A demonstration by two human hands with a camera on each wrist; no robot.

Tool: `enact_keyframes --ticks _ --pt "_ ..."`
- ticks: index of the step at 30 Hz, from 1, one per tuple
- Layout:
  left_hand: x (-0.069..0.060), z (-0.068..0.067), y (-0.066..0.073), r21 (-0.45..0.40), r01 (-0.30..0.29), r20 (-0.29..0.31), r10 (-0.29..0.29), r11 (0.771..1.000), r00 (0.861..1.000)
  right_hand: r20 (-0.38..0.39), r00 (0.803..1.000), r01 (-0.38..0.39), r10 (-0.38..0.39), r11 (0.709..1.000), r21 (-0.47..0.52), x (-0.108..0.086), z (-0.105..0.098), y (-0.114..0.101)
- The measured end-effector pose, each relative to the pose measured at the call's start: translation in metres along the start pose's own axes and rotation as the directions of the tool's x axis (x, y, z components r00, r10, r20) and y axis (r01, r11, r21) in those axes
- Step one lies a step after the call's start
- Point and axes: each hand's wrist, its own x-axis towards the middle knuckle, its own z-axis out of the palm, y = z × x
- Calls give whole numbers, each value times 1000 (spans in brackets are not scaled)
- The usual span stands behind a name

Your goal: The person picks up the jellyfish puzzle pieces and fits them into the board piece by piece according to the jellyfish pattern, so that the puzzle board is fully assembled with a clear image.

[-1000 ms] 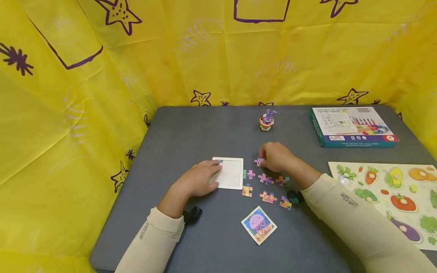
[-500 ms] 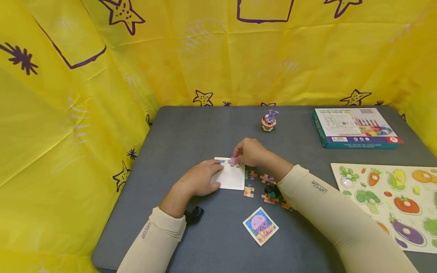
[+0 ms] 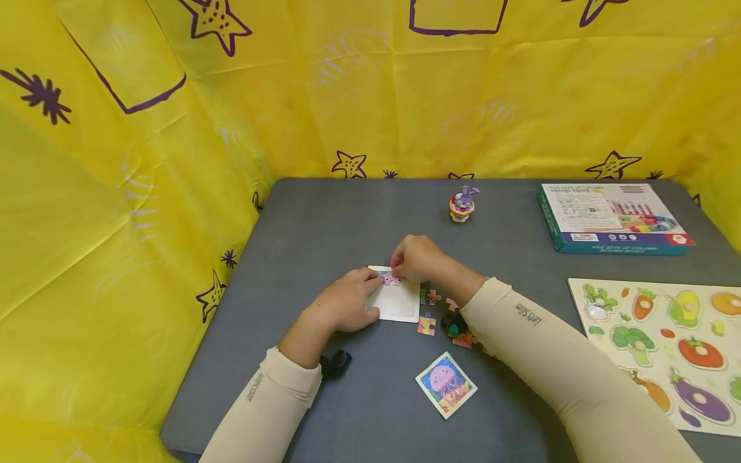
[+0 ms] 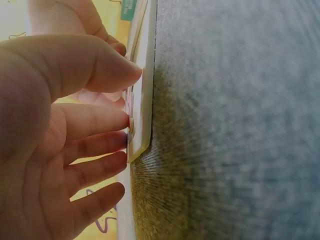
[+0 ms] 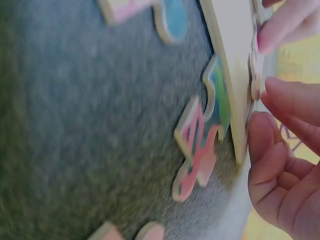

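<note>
A white square puzzle tray (image 3: pixel 399 311) lies on the grey table, with a pink puzzle piece (image 3: pixel 390 279) at its upper edge. My left hand (image 3: pixel 346 302) rests on the tray's left side, thumb on the near rim and fingertips beside that piece; in the left wrist view its fingers (image 4: pixel 95 120) are nearly straight. My right hand (image 3: pixel 421 258) has its thumb and forefinger at the piece's right end, pinching it as far as the head view shows. In the right wrist view the piece (image 5: pixel 256 75) lies partly over the tray's edge (image 5: pixel 227 75).
Loose pieces, among them a yellow one (image 3: pixel 426 325), lie right of the tray, partly under my right wrist. A jellyfish picture card (image 3: pixel 446 384) lies nearer. A rabbit figurine (image 3: pixel 462 204) and a box (image 3: pixel 613 218) stand behind; a vegetable board (image 3: pixel 660 321) lies right.
My right hand has carried the pink piece left from the table to the tray's upper part, then slightly further left. My left hand has stayed on the tray.
</note>
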Motion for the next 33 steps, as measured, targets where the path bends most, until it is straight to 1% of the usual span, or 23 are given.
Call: enact_keyframes --ticks 2,5,8,11,14,18,20,23,26,28,30,33 --pt "1 -1 2 13 -8 -11 8 1000 1000 -15 1000 -13 13 1000 -14 0 -2 1" --pt "4 -2 5 39 -10 -16 11 999 1000 -36 999 -11 10 999 -39 0 -3 4" --pt "8 -5 9 65 7 -8 -6 998 1000 -44 999 3 -5 999 -43 -1 -2 6" --pt "11 -7 13 92 31 4 -31 995 1000 -70 997 28 -31 999 -45 -7 -5 11" --pt "14 -8 17 110 43 3 -43 993 999 -106 993 42 -49 997 -65 -19 -11 22" --pt "14 -7 21 141 41 -1 -42 989 999 -134 990 21 -33 995 -93 -43 -24 45" --pt "14 -7 23 139 34 15 -36 990 999 -135 991 6 -21 994 -105 -54 -31 57" --pt "14 -8 28 124 10 51 -16 992 999 -120 993 -23 7 991 -135 -71 -40 75" --pt "14 -9 31 114 0 84 -10 993 996 -71 996 -55 45 987 -148 -86 -45 91" --pt "14 -9 33 114 6 92 -16 993 996 -47 997 -65 58 987 -146 -93 -45 99" --pt "14 -10 34 117 14 95 -25 993 995 -40 998 -61 56 989 -137 -98 -44 106" --pt "15 -12 35 117 19 93 -30 993 995 -55 997 -58 52 991 -117 -102 -42 112"
